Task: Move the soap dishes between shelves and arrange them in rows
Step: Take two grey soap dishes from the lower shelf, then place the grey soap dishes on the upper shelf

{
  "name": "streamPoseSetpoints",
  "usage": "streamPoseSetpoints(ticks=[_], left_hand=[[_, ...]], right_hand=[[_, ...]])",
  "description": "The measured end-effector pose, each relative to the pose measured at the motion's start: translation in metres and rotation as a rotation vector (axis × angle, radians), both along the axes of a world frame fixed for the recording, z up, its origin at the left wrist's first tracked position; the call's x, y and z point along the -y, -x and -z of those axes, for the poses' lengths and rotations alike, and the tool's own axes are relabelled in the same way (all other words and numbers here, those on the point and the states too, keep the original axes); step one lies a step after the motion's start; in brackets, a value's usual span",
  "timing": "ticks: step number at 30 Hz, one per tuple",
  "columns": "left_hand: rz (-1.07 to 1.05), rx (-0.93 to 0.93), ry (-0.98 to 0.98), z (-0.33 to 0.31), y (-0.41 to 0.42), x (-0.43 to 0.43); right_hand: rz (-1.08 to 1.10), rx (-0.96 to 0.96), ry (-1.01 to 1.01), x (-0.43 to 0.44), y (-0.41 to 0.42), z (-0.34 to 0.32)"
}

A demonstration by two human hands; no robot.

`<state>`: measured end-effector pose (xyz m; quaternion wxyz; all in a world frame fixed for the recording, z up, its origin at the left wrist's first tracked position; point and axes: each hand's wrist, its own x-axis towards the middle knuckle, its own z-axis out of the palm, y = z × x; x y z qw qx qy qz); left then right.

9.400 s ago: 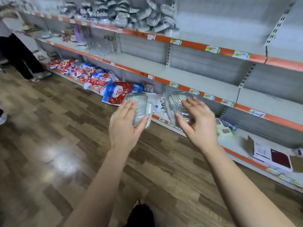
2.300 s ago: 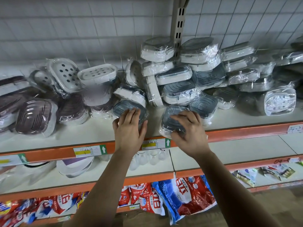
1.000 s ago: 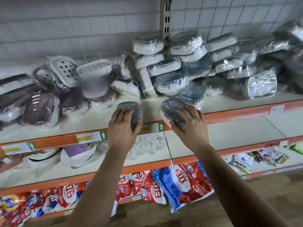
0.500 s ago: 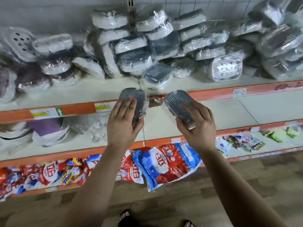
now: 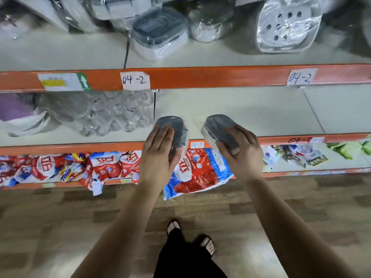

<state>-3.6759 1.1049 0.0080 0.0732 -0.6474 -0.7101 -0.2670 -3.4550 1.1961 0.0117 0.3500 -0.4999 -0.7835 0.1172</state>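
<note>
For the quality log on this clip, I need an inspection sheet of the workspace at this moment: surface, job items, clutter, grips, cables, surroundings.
Surface: middle shelf, pale with an orange front edge, bare on its right part.
Job's things: left soap dish and right soap dish, grey and wrapped, at the shelf's front edge; cannot tell whether they are set down. More wrapped soap dishes are piled on the upper shelf.
Clutter: clear glassware on the middle shelf's left; detergent bags on the bottom shelf.
Grips: left hand holds the left soap dish; right hand holds the right soap dish.
Cables: nothing seen.
Surroundings: wooden floor; handwritten labels reading 04-2.
</note>
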Motion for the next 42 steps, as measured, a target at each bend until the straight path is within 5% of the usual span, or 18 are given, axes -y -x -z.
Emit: streamPoseSetpoints(ticks=[16, 24, 32, 42], left_hand=[[-0.095, -0.047, 0.142, 0.178, 0.08, -0.205], [-0.111, -0.036, 0.578, 0.176, 0.1, -0.262], [0.003, 0.037, 0.181, 0.209, 0.086, -0.171], [0.02, 0.04, 0.069, 0.223, 0.085, -0.148]], right_hand=[[0.097, 0.153, -0.099, -0.102, 0.061, 0.165], [0.134, 0.18, -0.098, -0.116, 0.072, 0.185], [0.167, 0.206, -0.059, -0.139, 0.099, 0.19], [0.149, 0.195, 0.171, -0.203, 0.152, 0.173]])
